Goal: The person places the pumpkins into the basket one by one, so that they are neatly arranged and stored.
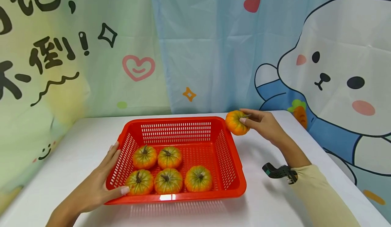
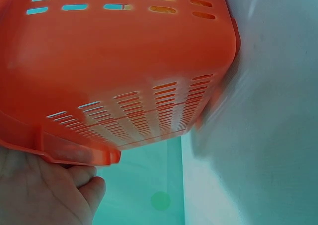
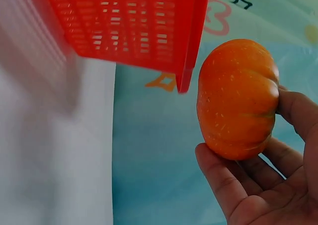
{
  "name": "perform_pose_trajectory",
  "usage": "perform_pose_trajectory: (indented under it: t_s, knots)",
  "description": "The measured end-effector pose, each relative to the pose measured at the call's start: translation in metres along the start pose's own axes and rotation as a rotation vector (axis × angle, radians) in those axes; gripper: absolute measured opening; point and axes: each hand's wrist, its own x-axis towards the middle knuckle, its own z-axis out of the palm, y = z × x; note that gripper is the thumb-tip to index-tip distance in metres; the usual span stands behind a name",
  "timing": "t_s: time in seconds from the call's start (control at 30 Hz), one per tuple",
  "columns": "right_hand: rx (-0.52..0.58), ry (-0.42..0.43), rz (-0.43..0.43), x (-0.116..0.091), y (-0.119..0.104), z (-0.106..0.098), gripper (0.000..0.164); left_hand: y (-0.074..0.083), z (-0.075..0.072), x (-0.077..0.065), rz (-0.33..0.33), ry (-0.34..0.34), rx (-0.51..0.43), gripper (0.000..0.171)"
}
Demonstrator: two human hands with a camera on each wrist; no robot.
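My right hand [image 1: 263, 124] holds a small orange pumpkin [image 1: 237, 122] between thumb and fingers, just outside the back right corner of a red plastic basket [image 1: 227, 159]. In the right wrist view the pumpkin [image 3: 238, 100] is up off the table, with the fingers [image 3: 226, 185] below and beside it. My left hand [image 1: 97, 182] grips the basket's left rim near the front corner, thumb over the rim. Inside the basket sit several pumpkins with green stripes, such as this front right pumpkin [image 1: 198, 178], grouped toward the left and front.
The basket stands on a white table [image 1: 259, 199]. Behind the table hangs a printed curtain [image 1: 195, 50] with a cartoon rabbit and hearts. A dark wrist camera [image 1: 279, 171] is strapped to the right forearm, over the table's right side.
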Motion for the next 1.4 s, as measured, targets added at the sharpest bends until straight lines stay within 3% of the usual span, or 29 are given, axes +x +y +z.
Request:
perform_pose_trajectory:
  t_s: [0.57,0.77,1.17,1.4]
  knots:
    - [0.062,-0.208,-0.119,0.013,-0.032,0.035,0.052,0.001,-0.001,-0.001,-0.006,-0.001,0.021,0.105]
    - [0.021,-0.252,-0.187,0.018,-0.04,0.05,0.054,0.0,-0.001,0.0,0.004,0.004,0.018,0.105]
    - [-0.055,-0.408,-0.207,0.025,-0.05,0.075,0.05,0.002,-0.001,0.001,-0.008,0.0,0.01,0.105]
    - [-0.106,-0.479,-0.281,0.029,-0.05,0.089,0.048,0.001,0.0,0.001,-0.01,-0.004,0.008,0.105]
